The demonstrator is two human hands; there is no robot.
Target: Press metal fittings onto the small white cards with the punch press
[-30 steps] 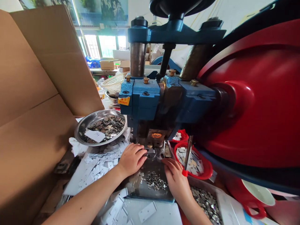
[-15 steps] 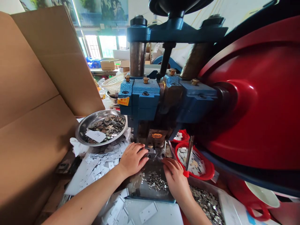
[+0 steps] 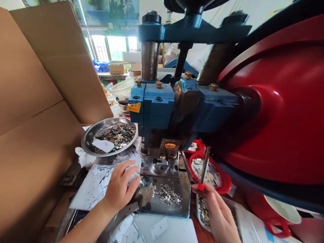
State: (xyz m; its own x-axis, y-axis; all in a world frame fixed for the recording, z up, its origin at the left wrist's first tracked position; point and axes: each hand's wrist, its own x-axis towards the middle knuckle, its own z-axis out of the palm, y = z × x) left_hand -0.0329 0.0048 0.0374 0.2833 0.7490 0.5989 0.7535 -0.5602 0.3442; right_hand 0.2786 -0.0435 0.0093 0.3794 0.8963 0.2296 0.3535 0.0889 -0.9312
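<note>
My left hand [image 3: 119, 187] lies open on a pile of flat white pieces [image 3: 97, 184], to the left of the blue punch press [image 3: 162, 104]. Its thumb points toward the press base plate [image 3: 183, 189], where a small heap of metal bits [image 3: 168, 195] sits. The die block [image 3: 159, 165] under the ram is uncovered. My right hand [image 3: 219, 214] hovers over a tray of small metal parts [image 3: 202, 209], fingers loosely stretched. Its fingertips touch the red end of a thin metal rod [image 3: 205, 167] that stands upright there.
A steel bowl [image 3: 87, 140] of dark metal pieces with a paper slip stands at the left rear. A red basket [image 3: 224, 185] of white pieces sits right of the press. Cardboard sheets [image 3: 37, 101] wall the left; the red flywheel guard [image 3: 278, 101] fills the right. A red mug [image 3: 278, 219] is bottom right.
Both hands have drawn back from the die: the left to the white pieces on the left, the right to the tray on the right. The die block now shows.
</note>
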